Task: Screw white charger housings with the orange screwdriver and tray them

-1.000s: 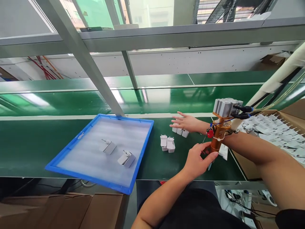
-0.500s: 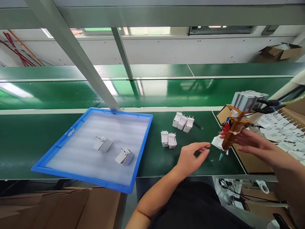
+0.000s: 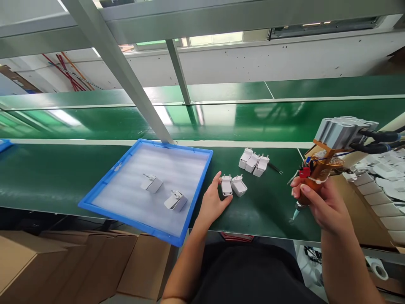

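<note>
My left hand (image 3: 212, 203) has its thumb and forefinger around a white plug charger (image 3: 226, 185) on the green bench. A second white charger (image 3: 239, 185) stands just right of it, slightly turned. In my right hand (image 3: 324, 202) is an orange glue dispenser (image 3: 319, 169) with a grey block on top; my fingers wrap its lower body. Its teal needle tip (image 3: 295, 214) points down and left, above the bench. Further back, three more white chargers (image 3: 253, 162) stand close together, prongs up.
Left of my hand lies a blue-rimmed tray (image 3: 198, 192) with two chargers (image 3: 152, 184) on its white lining. A black cable with a bare end (image 3: 276, 168) lies beside the back chargers. Cardboard boxes with white parts (image 3: 376, 190) stand at right; a slanted metal post (image 3: 126, 78) crosses above.
My left hand has moved left from near the dispenser to the nearer pair of chargers, which now stand slightly apart. My right hand has closed round the dispenser. The view has shifted.
</note>
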{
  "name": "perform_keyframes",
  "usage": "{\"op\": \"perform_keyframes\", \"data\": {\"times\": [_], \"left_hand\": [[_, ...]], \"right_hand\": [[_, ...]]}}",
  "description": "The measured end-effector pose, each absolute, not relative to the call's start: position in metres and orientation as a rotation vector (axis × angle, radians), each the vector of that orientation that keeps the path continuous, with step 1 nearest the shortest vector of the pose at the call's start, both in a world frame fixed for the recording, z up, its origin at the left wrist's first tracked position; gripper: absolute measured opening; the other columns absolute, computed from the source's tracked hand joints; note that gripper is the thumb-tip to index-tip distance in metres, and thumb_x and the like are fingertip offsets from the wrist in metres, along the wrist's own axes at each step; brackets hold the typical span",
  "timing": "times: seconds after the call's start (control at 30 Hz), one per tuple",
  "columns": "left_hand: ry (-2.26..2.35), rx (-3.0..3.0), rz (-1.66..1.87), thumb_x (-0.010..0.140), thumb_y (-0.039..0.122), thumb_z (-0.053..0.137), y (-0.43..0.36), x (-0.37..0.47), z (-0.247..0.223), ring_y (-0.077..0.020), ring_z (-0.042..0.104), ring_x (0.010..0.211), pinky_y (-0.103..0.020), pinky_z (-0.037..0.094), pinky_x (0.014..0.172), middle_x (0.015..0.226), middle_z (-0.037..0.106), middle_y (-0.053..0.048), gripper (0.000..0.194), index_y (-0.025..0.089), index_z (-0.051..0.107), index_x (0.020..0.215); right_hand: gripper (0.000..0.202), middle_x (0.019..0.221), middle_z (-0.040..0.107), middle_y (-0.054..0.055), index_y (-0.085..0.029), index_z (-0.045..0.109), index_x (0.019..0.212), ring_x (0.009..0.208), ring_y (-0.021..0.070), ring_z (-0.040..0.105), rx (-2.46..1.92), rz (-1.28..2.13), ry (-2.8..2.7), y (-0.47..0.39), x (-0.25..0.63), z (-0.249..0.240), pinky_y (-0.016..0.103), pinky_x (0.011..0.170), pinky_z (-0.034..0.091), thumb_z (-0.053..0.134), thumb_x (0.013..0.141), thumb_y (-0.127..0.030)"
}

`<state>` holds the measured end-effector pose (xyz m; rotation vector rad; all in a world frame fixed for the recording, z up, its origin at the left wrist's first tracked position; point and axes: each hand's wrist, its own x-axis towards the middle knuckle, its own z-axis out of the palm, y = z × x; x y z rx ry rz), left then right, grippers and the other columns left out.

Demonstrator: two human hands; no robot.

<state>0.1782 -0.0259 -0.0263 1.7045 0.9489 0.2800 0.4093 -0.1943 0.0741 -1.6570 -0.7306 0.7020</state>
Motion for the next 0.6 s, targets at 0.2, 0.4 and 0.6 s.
{"op": "perform_keyframes", "data": {"times": [0.2, 0.4, 0.6], "left_hand": [[0.642, 1.621, 0.145, 0.082, 0.016, 0.059, -0.045, 0.134, -0.020, -0.0143, 0.048, 0.133, -0.025, 0.035, 0.114, 0.150, 0.046, -0.003, 0.073, 0.018, 0.040, 0.152], [0.658, 1.634, 0.303, 0.093, 0.043, 0.066, -0.059, 0.135, -0.033, -0.0156, 0.047, 0.133, -0.025, 0.041, 0.108, 0.148, 0.048, -0.009, 0.070, 0.013, 0.045, 0.152], [0.721, 1.350, 0.409, 0.104, 0.040, 0.050, -0.069, 0.143, -0.041, -0.0128, 0.061, 0.117, -0.027, 0.046, 0.104, 0.136, 0.061, -0.009, 0.064, 0.015, 0.032, 0.159]], "right_hand": [[0.029, 0.089, 0.052, 0.003, -0.022, 0.054, 0.117, 0.064, 0.0083, 0.049, -1.435, 0.573, -0.747, -0.168, 0.378, 0.069, 0.023, 0.052, 0.042, 0.069, 0.093, -0.026], [0.032, 0.094, 0.055, 0.003, -0.023, 0.051, 0.122, 0.065, 0.0063, 0.051, -1.329, 0.584, -0.846, -0.139, 0.355, 0.074, 0.020, 0.052, 0.045, 0.066, 0.095, -0.018], [0.022, 0.088, 0.058, -0.001, -0.020, 0.050, 0.110, 0.058, 0.0038, 0.049, -1.257, 0.540, -0.840, -0.112, 0.332, 0.076, 0.016, 0.049, 0.043, 0.065, 0.095, -0.015]]}}
